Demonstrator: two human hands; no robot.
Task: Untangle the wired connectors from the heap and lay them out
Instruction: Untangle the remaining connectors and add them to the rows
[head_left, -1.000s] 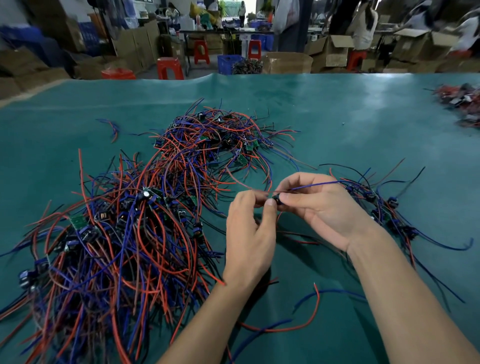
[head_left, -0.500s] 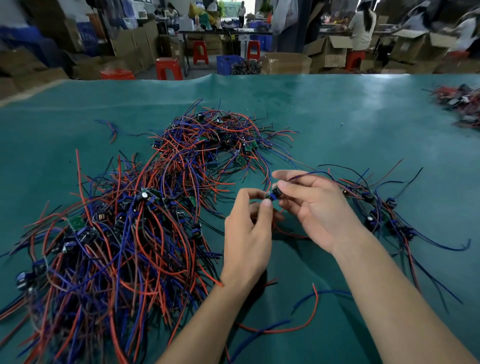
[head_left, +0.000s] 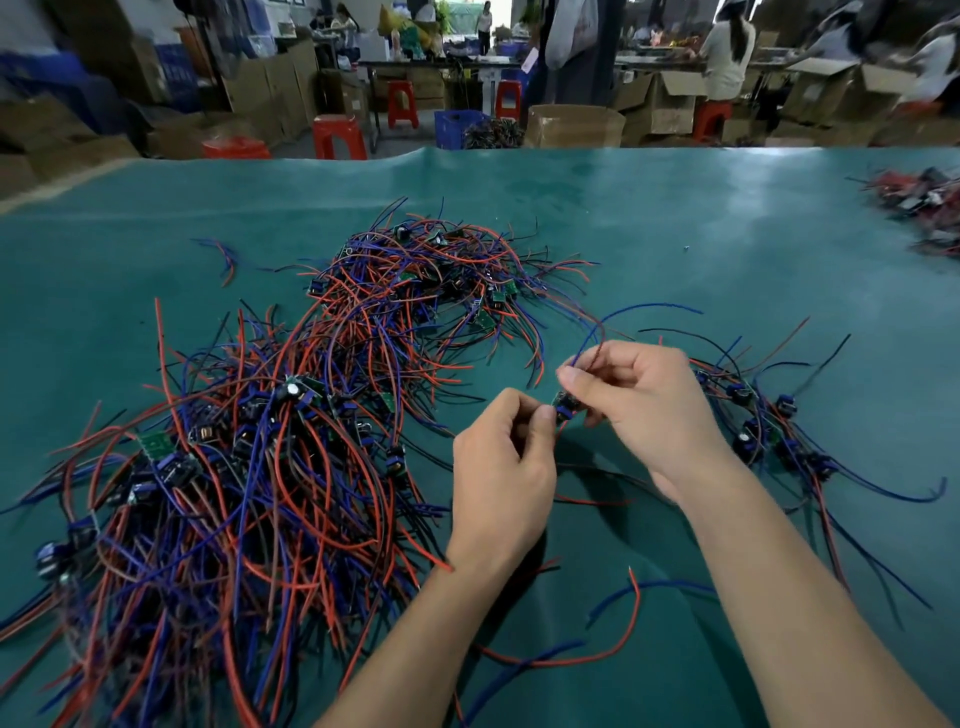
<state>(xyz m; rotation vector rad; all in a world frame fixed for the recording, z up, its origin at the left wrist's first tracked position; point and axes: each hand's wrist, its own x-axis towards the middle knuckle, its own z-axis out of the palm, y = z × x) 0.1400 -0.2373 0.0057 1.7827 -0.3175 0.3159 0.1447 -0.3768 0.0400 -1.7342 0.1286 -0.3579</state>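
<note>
Two bare forearms reach in from the near edge of a bench (head_left: 675, 218) covered in smooth teal sheeting. Nearest the viewer, beside the wrists, one loose red wire (head_left: 597, 657) and one loose blue wire (head_left: 649, 586) curve across the cover. Just beyond, the left hand (head_left: 501, 475) has its fingers curled, thumb and forefinger pinching a small dark connector (head_left: 563, 404). The right hand (head_left: 639, 402) meets it there, its fingers closed on the connector's other side and on the thin blue wire (head_left: 639, 309) that rises from it, arching up and away to the right. The connector sits lifted off the bench, between the two hands. Left of the hands sprawls the heap (head_left: 249, 467), one large tangle of glossy red, blue and black wires dotted with small green circuit boards and dark round parts, stretching away toward the far side. Right of the hands lies a smaller sorted bunch (head_left: 769, 431), its wires fanning outward; their number cannot be counted. Further off, at the bench's right edge, sits another blurred pile (head_left: 924, 208). Beyond the bench stand cardboard boxes (head_left: 574, 124) and red stools (head_left: 337, 135).
</note>
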